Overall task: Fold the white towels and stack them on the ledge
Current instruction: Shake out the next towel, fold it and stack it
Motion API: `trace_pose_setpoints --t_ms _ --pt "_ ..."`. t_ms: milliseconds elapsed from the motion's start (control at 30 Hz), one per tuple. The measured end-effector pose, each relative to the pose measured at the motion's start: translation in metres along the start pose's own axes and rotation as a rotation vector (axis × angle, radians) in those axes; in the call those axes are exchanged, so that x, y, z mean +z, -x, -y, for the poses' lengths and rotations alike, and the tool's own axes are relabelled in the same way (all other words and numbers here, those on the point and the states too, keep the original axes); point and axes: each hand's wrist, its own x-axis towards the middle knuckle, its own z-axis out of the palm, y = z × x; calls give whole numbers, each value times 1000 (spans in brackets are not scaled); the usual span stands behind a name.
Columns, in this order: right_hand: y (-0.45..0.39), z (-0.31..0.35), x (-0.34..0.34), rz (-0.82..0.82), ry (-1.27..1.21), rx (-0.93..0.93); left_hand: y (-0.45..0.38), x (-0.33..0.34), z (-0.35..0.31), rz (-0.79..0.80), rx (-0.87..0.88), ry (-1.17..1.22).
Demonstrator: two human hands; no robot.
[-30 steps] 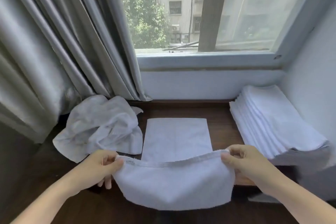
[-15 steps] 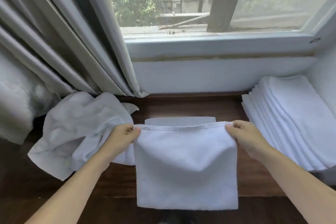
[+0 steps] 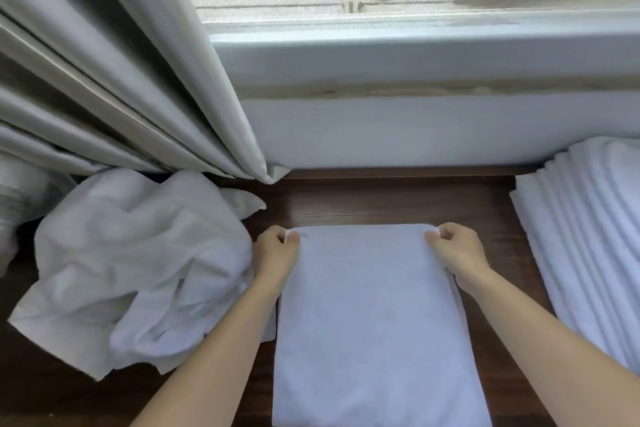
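A white towel [image 3: 370,322] lies folded flat on the dark wooden ledge [image 3: 381,201] in front of me. My left hand [image 3: 275,255] pinches its far left corner and my right hand [image 3: 453,251] pinches its far right corner, both down at the ledge surface. A stack of folded white towels [image 3: 588,246] sits at the right end of the ledge. A heap of crumpled white towels [image 3: 131,263] lies to the left, touching my left hand's side.
Grey curtains [image 3: 114,73] hang at the left and reach down to the ledge behind the crumpled heap. A white wall [image 3: 415,128] and the window frame [image 3: 415,48] run along the back of the ledge.
Both hands carried the towel's near edge up and forward, laying it over the far half. The towel now lies flat and doubled, with the hands at its far corners.
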Motion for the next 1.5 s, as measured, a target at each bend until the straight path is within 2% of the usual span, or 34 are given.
trace_pose_setpoints --t_ms 133,333,433,633,933,1033,1167,1333,1500 --pt "-2 4 1 45 -57 11 0 3 -2 74 -77 172" --pt "-2 3 -14 220 -315 99 9 -2 6 12 -1 216" --pt "1 5 -23 200 -385 96 13 -7 9 -24 -7 286" --pt "18 -3 -39 81 -400 -47 30 -23 6 -43 35 437" --pt "71 0 -101 -16 -553 -327 93 -73 -15 -57 330 563" --pt "88 10 -122 -71 -511 -438 111 -92 -29 -82 443 568" --pt "107 32 -149 -106 -463 -583 132 -119 -55 -107 617 508" --pt "128 75 -182 -231 -355 -791 146 -151 -94 -183 789 361" --pt "150 91 -205 -283 -391 -865 172 -165 -118 -217 855 331"
